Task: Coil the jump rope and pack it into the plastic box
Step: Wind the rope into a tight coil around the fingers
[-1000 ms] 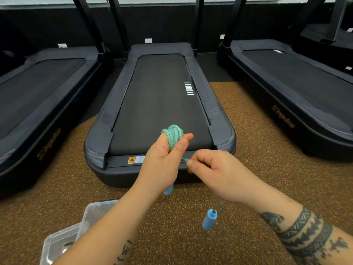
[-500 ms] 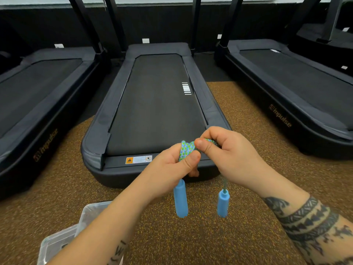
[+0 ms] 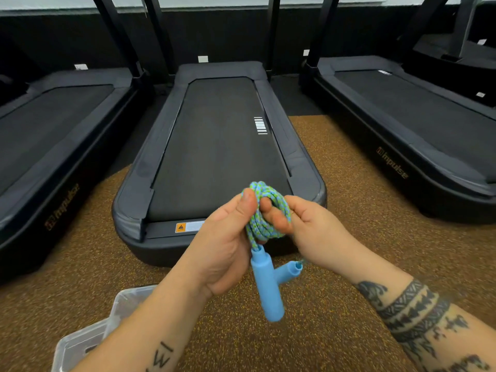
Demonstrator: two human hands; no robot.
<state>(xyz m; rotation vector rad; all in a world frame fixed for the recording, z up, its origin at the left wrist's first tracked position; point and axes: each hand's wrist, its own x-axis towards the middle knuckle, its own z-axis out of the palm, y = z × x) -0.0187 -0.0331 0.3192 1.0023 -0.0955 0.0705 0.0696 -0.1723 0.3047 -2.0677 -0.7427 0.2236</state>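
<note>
Directly in front of you, both hands meet above the rear end of the middle treadmill [image 3: 220, 146]. Your left hand [image 3: 225, 245] is closed around a bundle of green-and-blue jump rope [image 3: 264, 213], thumb pressed against the top of the coils. Your right hand [image 3: 308, 232] curls around the other side, fingers [image 3: 273, 213] tucked into the loops. One blue handle [image 3: 267, 285] hangs down from the bundle; a second blue handle [image 3: 291, 271] sticks out sideways behind it, below your right wrist. The clear plastic box [image 3: 88, 336] sits on the speckled brown floor [image 3: 362, 210] at lower left, partly hidden by your left forearm.
</note>
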